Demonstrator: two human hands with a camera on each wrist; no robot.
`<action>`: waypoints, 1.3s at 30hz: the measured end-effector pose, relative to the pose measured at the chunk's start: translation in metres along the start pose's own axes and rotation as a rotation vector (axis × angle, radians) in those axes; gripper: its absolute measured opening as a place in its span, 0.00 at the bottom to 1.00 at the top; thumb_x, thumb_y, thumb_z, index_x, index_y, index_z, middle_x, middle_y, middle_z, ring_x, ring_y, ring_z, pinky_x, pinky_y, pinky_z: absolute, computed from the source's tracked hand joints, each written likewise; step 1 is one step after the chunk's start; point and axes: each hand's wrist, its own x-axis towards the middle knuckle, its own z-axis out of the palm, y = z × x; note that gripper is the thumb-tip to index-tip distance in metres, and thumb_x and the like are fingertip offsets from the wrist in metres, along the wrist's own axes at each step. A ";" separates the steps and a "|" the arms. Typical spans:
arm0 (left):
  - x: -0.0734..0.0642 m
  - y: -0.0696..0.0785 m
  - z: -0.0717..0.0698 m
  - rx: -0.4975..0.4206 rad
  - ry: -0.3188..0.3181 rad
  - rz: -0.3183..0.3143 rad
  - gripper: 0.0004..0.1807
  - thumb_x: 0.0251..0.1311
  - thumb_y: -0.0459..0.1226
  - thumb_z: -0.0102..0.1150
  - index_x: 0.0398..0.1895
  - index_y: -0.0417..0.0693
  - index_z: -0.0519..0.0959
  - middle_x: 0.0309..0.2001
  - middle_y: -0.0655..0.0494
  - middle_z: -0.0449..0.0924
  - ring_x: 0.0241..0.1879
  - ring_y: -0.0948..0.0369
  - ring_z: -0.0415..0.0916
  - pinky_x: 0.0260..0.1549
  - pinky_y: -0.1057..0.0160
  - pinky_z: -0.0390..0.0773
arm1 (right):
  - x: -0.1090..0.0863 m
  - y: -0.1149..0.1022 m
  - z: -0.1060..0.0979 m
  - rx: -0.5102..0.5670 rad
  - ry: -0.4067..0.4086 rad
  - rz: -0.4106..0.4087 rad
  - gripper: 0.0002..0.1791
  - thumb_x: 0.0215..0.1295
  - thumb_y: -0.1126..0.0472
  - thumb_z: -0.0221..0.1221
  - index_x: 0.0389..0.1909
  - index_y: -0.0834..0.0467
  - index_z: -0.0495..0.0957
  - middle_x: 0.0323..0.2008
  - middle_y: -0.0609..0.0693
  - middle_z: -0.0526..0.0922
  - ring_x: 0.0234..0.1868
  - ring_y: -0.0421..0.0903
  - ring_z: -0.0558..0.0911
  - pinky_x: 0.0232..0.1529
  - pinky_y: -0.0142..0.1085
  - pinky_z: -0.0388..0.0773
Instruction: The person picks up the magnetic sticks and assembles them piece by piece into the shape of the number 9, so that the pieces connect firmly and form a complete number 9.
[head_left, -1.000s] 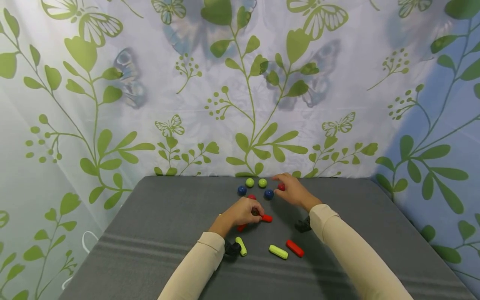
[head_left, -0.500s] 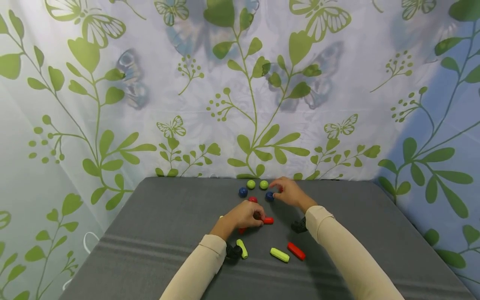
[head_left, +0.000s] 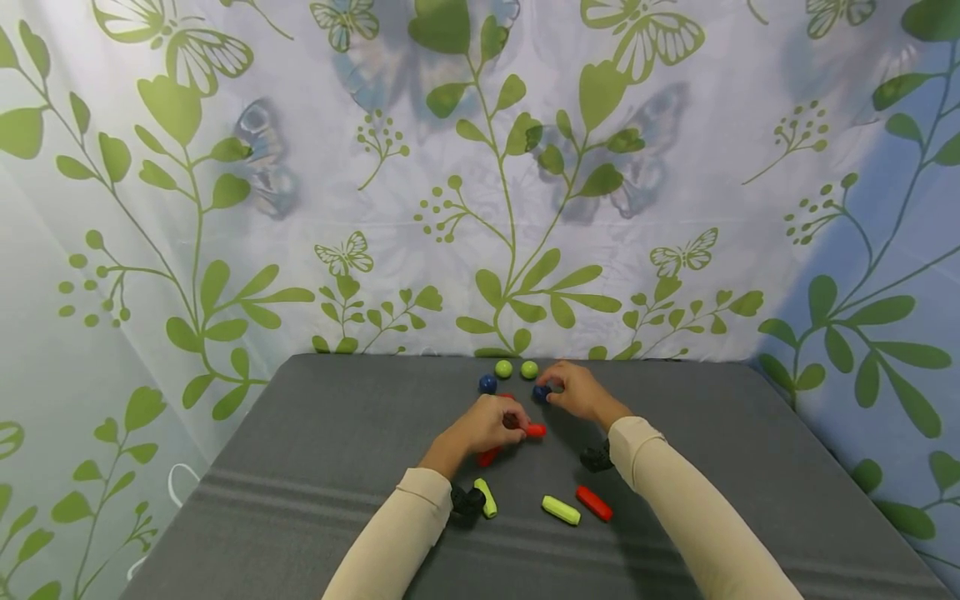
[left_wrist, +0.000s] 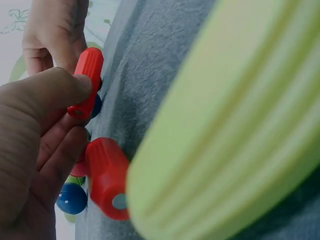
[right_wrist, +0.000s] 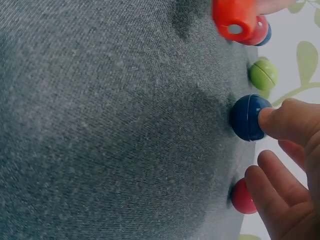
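Note:
My left hand (head_left: 487, 423) pinches a red ridged rod (left_wrist: 91, 75) between thumb and fingers, raised off the table. Its near end shows a small grey disc. Another red rod (left_wrist: 107, 177) lies under that hand, with a yellow-green rod (head_left: 485, 497) close by the wrist. At the back, my right hand (head_left: 577, 390) has its thumb and fingers around a dark blue ball (right_wrist: 247, 118); the thumb presses on its side in the right wrist view. A red ball (right_wrist: 243, 196) sits beside my right fingers, partly covered by them.
Two green balls (head_left: 504, 368) and a second blue ball (head_left: 487, 384) stand near the table's back edge. Another yellow-green rod (head_left: 561, 510) and a red rod (head_left: 594, 503) lie toward the front. A patterned curtain (head_left: 405, 250) hangs behind the grey table (head_left: 337, 450).
My right hand has moved left and a little forward from beside the red ball, and its fingers have come around the blue ball. My left hand has risen slightly with the red rod.

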 end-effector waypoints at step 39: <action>0.003 -0.005 -0.005 -0.055 0.039 0.008 0.06 0.59 0.28 0.70 0.34 0.48 0.86 0.39 0.61 0.86 0.35 0.71 0.80 0.38 0.70 0.79 | 0.000 0.005 0.016 0.081 0.023 0.133 0.14 0.62 0.72 0.68 0.46 0.58 0.80 0.47 0.56 0.79 0.47 0.57 0.81 0.47 0.51 0.79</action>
